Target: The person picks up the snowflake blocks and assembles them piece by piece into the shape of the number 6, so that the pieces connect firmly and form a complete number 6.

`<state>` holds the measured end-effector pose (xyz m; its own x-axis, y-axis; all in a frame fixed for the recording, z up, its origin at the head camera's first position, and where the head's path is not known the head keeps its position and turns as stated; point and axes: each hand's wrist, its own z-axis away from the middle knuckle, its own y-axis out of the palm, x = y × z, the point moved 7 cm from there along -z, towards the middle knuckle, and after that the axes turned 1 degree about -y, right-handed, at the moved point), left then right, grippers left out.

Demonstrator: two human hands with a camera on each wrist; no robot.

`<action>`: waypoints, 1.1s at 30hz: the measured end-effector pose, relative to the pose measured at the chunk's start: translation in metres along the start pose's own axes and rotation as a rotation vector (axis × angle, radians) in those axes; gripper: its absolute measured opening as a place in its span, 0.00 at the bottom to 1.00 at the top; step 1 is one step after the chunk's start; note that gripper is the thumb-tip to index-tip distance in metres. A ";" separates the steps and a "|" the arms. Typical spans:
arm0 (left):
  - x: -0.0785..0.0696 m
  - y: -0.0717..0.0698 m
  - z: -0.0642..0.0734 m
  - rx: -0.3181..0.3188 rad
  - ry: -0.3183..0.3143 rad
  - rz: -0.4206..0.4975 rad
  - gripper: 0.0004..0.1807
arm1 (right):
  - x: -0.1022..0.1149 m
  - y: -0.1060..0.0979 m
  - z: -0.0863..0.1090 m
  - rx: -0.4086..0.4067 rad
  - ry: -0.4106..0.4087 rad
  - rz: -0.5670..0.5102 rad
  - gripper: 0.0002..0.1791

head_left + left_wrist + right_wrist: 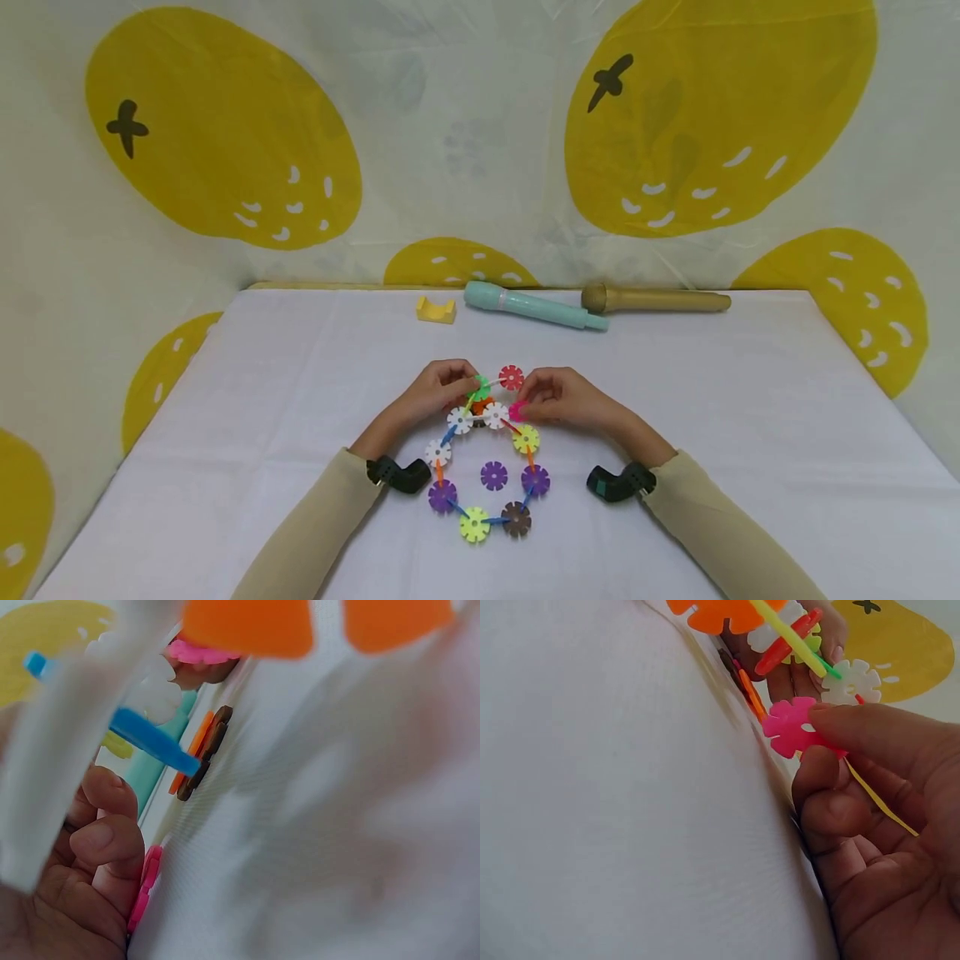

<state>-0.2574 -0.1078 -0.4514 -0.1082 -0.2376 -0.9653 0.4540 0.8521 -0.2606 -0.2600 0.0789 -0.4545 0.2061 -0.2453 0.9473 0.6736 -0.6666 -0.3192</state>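
Observation:
Several notched plastic snowflake discs are joined into a ring, its far end raised between my hands. My left hand (438, 392) pinches a green disc (481, 387) at the ring's far left. My right hand (564, 397) grips a pink disc (791, 727) between thumb and fingers, close to a white disc (496, 415). A red disc (512, 377) stands beyond, linked to the green one by a pale piece. Inside the ring lies a loose purple disc (493, 476). Beside my left fingers another pink disc (145, 889) is partly hidden.
Toward the back edge of the white table (315, 350) lie a teal microphone-shaped object (532, 307) and a gold one (667, 300). Left of them sits a small yellow cradle-shaped block (436, 310). A patterned cloth (465, 125) hangs behind.

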 end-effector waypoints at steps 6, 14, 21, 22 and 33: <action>-0.002 0.000 0.000 -0.007 -0.009 0.007 0.10 | -0.001 -0.005 0.001 -0.056 0.029 -0.131 0.10; -0.001 -0.001 0.001 -0.023 -0.032 0.007 0.11 | 0.002 -0.011 0.005 -0.140 0.027 -0.213 0.10; 0.003 -0.002 -0.001 -0.038 -0.046 -0.017 0.11 | -0.001 -0.019 0.006 -0.250 0.003 -0.217 0.12; 0.003 -0.002 -0.001 -0.039 -0.047 -0.017 0.11 | -0.001 -0.020 0.006 -0.264 0.000 -0.208 0.12; 0.002 0.000 -0.001 -0.008 -0.033 -0.013 0.11 | -0.001 -0.025 0.006 -0.326 0.002 -0.124 0.13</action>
<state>-0.2588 -0.1082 -0.4537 -0.0847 -0.2643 -0.9607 0.4457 0.8523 -0.2738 -0.2731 0.1002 -0.4476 0.1353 -0.1496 0.9794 0.4312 -0.8811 -0.1942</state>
